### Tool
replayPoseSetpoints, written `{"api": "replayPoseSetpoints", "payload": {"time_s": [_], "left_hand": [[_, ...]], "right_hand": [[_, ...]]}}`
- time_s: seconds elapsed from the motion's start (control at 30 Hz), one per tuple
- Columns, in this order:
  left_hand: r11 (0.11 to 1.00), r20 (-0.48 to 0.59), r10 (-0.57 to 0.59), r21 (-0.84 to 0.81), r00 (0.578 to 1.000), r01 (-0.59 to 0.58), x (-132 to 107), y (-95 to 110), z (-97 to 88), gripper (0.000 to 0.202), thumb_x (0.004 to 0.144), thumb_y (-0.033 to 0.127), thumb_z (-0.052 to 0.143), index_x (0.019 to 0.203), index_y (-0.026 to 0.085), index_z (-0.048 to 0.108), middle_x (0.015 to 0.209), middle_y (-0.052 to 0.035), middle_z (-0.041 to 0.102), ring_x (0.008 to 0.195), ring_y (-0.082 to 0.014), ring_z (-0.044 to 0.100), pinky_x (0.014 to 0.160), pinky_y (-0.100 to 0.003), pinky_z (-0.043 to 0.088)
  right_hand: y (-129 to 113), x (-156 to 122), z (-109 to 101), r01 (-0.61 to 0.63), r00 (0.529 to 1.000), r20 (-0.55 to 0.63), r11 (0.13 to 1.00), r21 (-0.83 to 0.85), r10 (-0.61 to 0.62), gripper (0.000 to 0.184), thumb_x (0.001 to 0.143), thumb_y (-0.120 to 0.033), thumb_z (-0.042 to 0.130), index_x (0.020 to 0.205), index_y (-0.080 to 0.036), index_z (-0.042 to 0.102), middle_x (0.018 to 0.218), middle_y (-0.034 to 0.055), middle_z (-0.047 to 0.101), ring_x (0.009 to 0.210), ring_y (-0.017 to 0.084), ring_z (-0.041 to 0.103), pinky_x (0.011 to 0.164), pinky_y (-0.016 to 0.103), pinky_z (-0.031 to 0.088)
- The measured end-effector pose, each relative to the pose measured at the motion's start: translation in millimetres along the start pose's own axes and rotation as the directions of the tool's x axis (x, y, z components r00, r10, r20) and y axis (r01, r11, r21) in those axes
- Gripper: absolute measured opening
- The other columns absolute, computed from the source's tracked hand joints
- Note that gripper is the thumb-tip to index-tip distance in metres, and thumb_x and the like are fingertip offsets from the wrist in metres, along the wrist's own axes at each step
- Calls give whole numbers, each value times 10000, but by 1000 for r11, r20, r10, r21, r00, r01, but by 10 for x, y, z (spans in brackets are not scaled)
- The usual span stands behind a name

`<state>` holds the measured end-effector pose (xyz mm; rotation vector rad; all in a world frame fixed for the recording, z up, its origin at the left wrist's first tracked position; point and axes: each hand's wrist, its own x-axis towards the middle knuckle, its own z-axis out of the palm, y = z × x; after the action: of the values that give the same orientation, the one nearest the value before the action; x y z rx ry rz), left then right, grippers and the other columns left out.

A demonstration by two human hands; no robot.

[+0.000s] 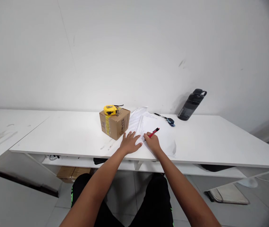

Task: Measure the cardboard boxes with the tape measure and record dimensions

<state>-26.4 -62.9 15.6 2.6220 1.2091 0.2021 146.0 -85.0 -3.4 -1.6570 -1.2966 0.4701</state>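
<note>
My right hand (pixel 152 142) is closed around a red pen (pixel 154 132), its lower end near the white paper (pixel 165 135). Flat and with fingers spread, my left hand (pixel 129 144) rests at the paper's left side, close to the front of a cardboard box (pixel 117 124). On top of that box lies a yellow tape measure (pixel 110 110). Sheets with writing (pixel 136 118) spread out behind my hands, partly under the blank-looking paper. The pen's tip is mostly hidden by my fingers.
A dark water bottle (pixel 191 105) stands at the back right by the wall. Left of it lie a black pen (pixel 160 115) and a small dark blue item (pixel 170 122). Under the white desk (pixel 219 142) are a shelf and cardboard boxes (pixel 71 173).
</note>
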Motion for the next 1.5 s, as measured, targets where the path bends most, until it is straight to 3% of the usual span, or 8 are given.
{"api": "replayPoseSetpoints", "payload": {"time_s": [1.5], "left_hand": [[1000,-1,-1,-13,1000,1,-10,16,-19,670,906,664,253,1481,326,321,1610,-36,191,1490,-263,96,1185,-542,25]], "right_hand": [[29,3,11,5,1000,-2,1000,2,-5,339,795,-411,470,528,-235,358,477,-55,385,532,139,386,555,267,299]]}}
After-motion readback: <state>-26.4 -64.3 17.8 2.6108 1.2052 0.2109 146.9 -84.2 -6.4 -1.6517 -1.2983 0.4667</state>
